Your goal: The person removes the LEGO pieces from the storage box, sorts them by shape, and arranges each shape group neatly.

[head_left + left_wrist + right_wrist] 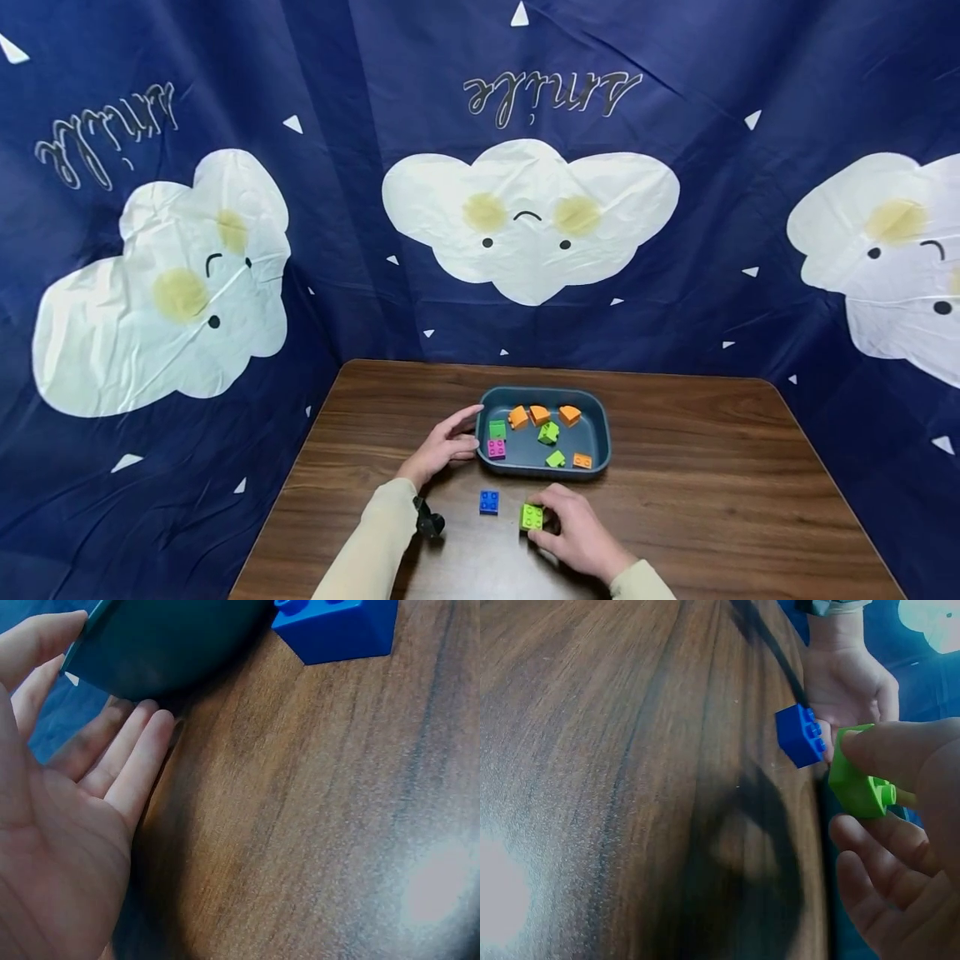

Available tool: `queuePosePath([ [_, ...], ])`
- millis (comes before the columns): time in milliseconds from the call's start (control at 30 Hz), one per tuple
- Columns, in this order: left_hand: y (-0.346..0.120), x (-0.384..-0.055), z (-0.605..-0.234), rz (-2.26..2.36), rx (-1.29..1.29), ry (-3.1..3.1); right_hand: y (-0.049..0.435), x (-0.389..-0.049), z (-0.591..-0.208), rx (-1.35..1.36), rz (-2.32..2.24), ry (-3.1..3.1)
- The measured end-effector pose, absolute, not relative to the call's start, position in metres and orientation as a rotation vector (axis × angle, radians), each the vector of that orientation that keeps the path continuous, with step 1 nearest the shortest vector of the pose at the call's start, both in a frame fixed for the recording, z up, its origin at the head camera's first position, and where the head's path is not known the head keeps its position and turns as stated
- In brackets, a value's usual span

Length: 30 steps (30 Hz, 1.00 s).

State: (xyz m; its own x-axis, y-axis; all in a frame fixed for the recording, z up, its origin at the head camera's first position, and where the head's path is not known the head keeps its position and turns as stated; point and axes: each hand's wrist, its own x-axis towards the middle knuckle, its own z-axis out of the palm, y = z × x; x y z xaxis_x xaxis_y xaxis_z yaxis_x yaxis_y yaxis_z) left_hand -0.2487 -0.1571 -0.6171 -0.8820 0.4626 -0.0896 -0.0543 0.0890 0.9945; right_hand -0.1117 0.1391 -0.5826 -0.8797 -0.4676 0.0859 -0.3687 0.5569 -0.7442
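RH (573,529) holds lime blk (531,517); "smile" (552,96) inv.

Upside-down "smile" (553,96) twice on blue backdrop (337,250)

The lime block (531,517) is held studs-up.

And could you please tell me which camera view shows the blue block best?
The right wrist view: it shows the blue block whole and fairly large. The head view shows it whole but small, the left wrist view larger but cropped.
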Motion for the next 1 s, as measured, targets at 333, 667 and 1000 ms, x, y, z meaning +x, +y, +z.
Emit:
queuePosePath([
  [333, -0.155, -0.250, -0.615, 1.845, 0.380, 1.977, 0.133, -0.121, -0.601, -0.681, -1.243, 2.736],
  [667, -0.155, -0.251, -0.618, 1.845, 0.343, 1.977, 0.123, -0.128, -0.607, -0.654, -1.185, 2.755],
  [1000, -0.154, -0.249, -0.619, 1.853, 0.346, 1.989, 0.111, -0.132, -0.615, -0.673, -1.164, 2.803],
])
